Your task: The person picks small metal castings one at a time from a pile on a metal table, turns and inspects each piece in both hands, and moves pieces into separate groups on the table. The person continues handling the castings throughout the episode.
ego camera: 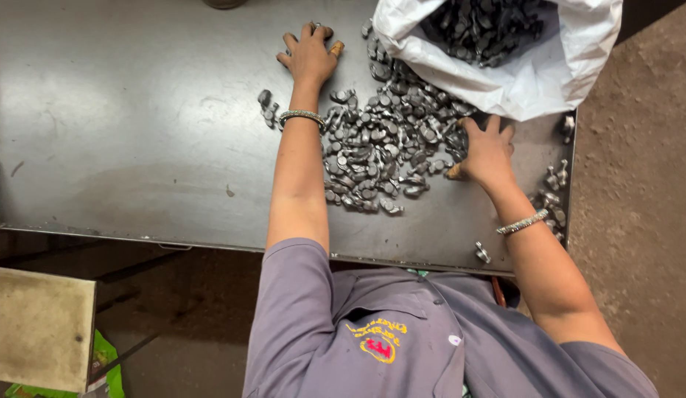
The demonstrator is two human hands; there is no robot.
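A heap of several small dark metal parts [383,144] lies on a dark steel table [137,125]. My left hand [310,55] rests flat on the table at the far left edge of the heap, fingers spread, a bangle on the wrist. At the heap's right edge my right hand [487,151] presses against the parts with curled fingers; whether it grips any of them cannot be told. A white sack [520,74] full of the same parts lies open at the far right, its mouth spilling toward the heap.
Smaller clusters of parts lie by the table's right edge [553,195] and left of my forearm [267,109]. One stray part [481,253] sits near the front edge. A worn block [37,328] stands below left, on a brown floor [638,184].
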